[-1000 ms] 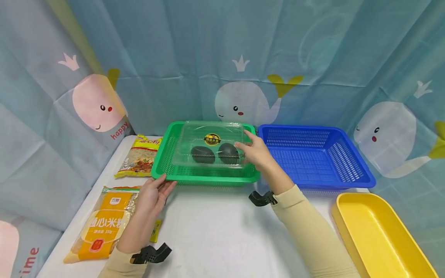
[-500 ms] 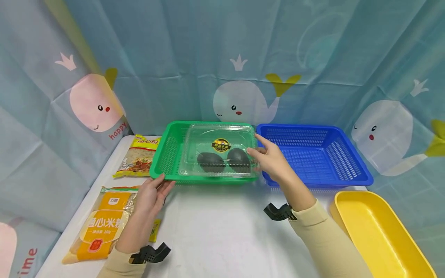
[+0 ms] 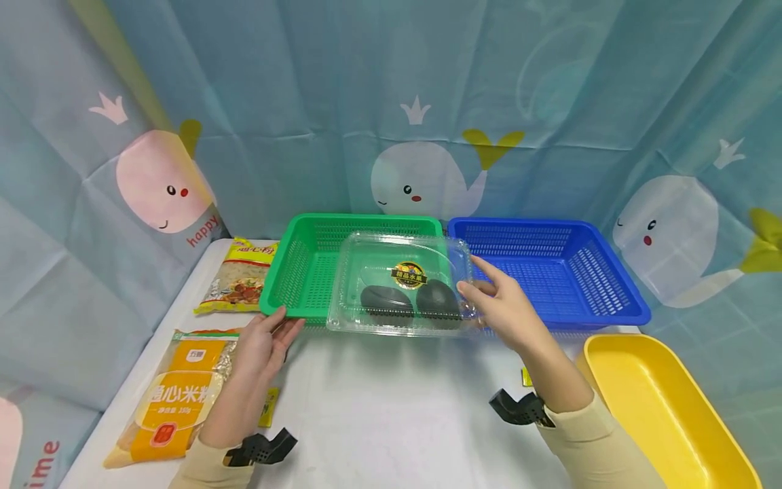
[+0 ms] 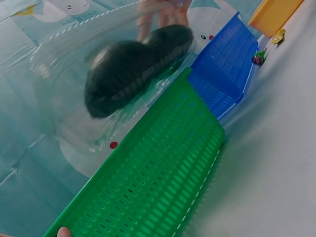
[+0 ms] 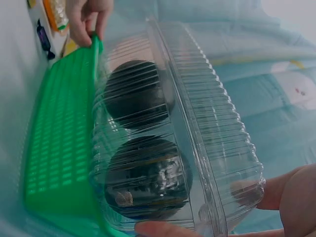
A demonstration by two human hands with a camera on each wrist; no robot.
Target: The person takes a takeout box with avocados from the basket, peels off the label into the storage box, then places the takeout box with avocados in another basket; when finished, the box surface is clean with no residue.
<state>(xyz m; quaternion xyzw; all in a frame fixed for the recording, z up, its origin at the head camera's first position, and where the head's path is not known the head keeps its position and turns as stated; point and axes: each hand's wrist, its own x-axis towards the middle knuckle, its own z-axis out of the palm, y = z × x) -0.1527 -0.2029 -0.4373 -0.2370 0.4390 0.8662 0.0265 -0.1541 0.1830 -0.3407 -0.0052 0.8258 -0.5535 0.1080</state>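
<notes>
My right hand [image 3: 504, 302] grips the right end of a clear plastic fruit box [image 3: 366, 268], fingers above and below in the right wrist view. Inside lie two dark, rounded, avocado-like objects [image 5: 148, 177], and a black-and-gold label [image 3: 408, 275] is on the lid. The box hangs above the front right part of a green basket [image 3: 290, 265], overlapping its front rim in the head view. At that basket's front left corner, my left hand [image 3: 259, 346] pinches the rim between thumb and fingers. Only a thumb tip [image 4: 64, 232] shows clearly in the left wrist view.
A blue basket [image 3: 611, 272] adjoins the green one on the right. Nearer stands a yellow bin [image 3: 666, 407]. Two food bags, one yellow [image 3: 241, 275] and one orange [image 3: 177, 397], lie on the left. Small wrapped sweets [image 4: 259, 57] lie on the white table [image 3: 391, 421].
My right hand has carried the fruit box rightward and toward me, from over the green basket to partly past its front rim. The left hand keeps its place on the basket corner.
</notes>
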